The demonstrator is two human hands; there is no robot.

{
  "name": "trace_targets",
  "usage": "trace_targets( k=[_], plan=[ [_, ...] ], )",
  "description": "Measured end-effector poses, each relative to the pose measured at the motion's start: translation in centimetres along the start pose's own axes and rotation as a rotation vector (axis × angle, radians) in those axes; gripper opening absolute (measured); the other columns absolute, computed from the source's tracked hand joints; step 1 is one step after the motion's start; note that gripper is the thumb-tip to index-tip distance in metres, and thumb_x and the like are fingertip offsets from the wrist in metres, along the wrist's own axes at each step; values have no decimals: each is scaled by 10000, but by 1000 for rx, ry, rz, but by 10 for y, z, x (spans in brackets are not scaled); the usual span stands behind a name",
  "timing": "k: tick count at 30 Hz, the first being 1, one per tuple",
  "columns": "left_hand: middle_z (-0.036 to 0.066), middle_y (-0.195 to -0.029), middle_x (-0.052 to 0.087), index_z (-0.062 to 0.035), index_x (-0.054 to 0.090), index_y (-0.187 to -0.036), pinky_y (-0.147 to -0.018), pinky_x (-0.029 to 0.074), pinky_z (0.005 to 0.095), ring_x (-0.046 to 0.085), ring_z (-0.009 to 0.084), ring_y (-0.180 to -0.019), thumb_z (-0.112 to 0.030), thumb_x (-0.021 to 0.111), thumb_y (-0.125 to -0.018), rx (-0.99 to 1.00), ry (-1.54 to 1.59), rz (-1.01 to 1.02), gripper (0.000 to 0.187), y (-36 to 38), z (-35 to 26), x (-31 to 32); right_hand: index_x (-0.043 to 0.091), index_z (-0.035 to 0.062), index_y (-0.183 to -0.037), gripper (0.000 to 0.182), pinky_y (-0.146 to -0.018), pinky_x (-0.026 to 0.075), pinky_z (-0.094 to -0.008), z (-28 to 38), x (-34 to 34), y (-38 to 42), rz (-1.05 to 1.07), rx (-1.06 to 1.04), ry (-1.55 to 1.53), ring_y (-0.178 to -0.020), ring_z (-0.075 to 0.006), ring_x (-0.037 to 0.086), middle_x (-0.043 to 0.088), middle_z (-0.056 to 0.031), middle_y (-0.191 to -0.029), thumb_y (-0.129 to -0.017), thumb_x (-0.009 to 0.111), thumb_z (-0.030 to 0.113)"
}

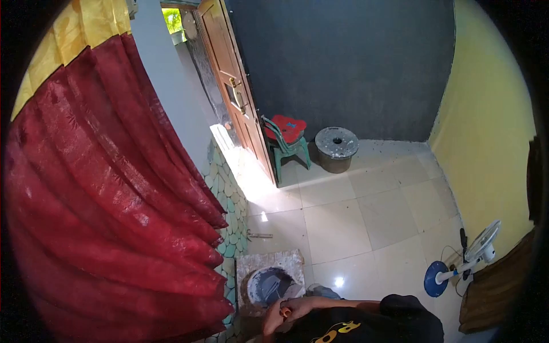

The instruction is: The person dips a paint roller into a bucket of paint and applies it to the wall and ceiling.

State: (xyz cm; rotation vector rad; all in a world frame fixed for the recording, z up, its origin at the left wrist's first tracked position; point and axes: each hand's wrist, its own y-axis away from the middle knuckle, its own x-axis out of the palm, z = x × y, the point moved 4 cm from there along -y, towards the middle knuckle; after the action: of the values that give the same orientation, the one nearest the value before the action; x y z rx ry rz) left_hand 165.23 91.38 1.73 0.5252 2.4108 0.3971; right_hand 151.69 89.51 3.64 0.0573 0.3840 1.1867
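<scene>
At the bottom edge, my right hand (298, 307) closes around a tool with an orange-brown handle (285, 312); the tool looks like a trowel, though its kind is not certain. My left hand (273, 321) is close against it on the left, its fingers mostly hidden. Just beyond both hands sits a round basin (251, 288) set in a worn, pale square slab (249, 263). Dark grey material (267, 284) lies inside, with flat grey pieces (294, 290) near its right side.
A red curtain (120, 200) fills the left, beside a stone-patterned wall strip (230, 228). An open wooden door (237, 97), a green chair (294, 150) with a red seat and a round grey drum (336, 150) stand ahead. To the right is a standing fan (452, 274) with a cord.
</scene>
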Motion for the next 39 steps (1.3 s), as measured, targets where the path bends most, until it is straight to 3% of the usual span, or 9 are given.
trace_targets(
  k=[2, 8, 13, 15, 18, 25, 30, 33, 39],
  plan=[
    [201, -1143, 607, -68, 503, -1270, -872, 464, 407, 582, 357, -1074, -154, 713, -737, 104, 32, 62, 580, -5, 22, 10, 550, 33, -1112, 520, -867, 446, -395, 8, 5, 3, -44, 52, -101, -1009, -280, 571, 593, -142, -1094, -726, 680, 356],
    [202, -1097, 616, -80, 522, -1210, -838, 466, 415, 591, 368, -1045, -127, 683, -766, 114, -64, 33, 475, 18, -9, -8, 523, 14, -1158, 561, -895, 427, -408, 28, 13, 8, -132, 69, -14, -1007, -314, 560, 596, -184, -1057, -754, 686, 367],
    [206, -1104, 611, -83, 508, -1207, -829, 465, 414, 592, 370, -1041, -123, 682, -757, 160, -1, 10, 484, 11, 13, -6, 540, 29, -1116, 492, -859, 444, -390, 26, 17, 2, -170, 91, -24, -964, -294, 576, 603, -157, -1038, -761, 682, 338],
    [203, -1113, 606, -87, 498, -1212, -833, 463, 413, 585, 370, -1055, -126, 692, -746, 203, -29, -11, 507, 10, 18, -4, 571, 48, -1111, 508, -866, 451, -421, 15, 19, -4, -180, 100, 6, -991, -342, 592, 615, -184, -1064, -756, 669, 397],
    [179, -1152, 585, -51, 466, -1252, -889, 450, 381, 576, 292, -1075, -118, 745, -697, 119, -76, 28, 625, 11, 18, -5, 557, 38, -1127, 511, -865, 450, -413, 15, 22, -4, -239, 108, 4, -995, -330, 589, 609, -185, -1063, -757, 674, 370],
    [184, -1176, 579, -74, 446, -1288, -884, 452, 385, 573, 304, -1093, -125, 748, -692, 114, 0, 40, 670, 23, 4, -13, 568, 41, -1113, 507, -851, 460, -418, 37, 17, 0, -203, 130, 21, -999, -353, 593, 617, -191, -1063, -759, 674, 388],
    [180, -1116, 584, -50, 491, -1152, -853, 455, 384, 587, 330, -1041, -58, 718, -696, 180, 65, -66, 510, 42, -22, -27, 567, 37, -1107, 505, -851, 453, -432, 50, 15, 5, -265, 99, 91, -1012, -369, 579, 609, -205, -1063, -757, 675, 385],
    [187, -1116, 583, -52, 493, -1150, -851, 457, 388, 583, 343, -1046, -50, 719, -692, 147, 143, -27, 511, 49, -34, -36, 565, 34, -1108, 508, -870, 439, -442, 74, 10, 9, -269, 47, 78, -1023, -391, 563, 599, -218, -1066, -753, 674, 380],
    [178, -1143, 592, -92, 479, -1258, -887, 449, 371, 574, 320, -1101, -63, 729, -686, 76, 25, -60, 625, 63, -32, -43, 562, 41, -1120, 471, -847, 445, -466, 91, 9, 13, -317, 28, 148, -987, -416, 574, 608, -225, -1040, -752, 658, 318]
  ],
)
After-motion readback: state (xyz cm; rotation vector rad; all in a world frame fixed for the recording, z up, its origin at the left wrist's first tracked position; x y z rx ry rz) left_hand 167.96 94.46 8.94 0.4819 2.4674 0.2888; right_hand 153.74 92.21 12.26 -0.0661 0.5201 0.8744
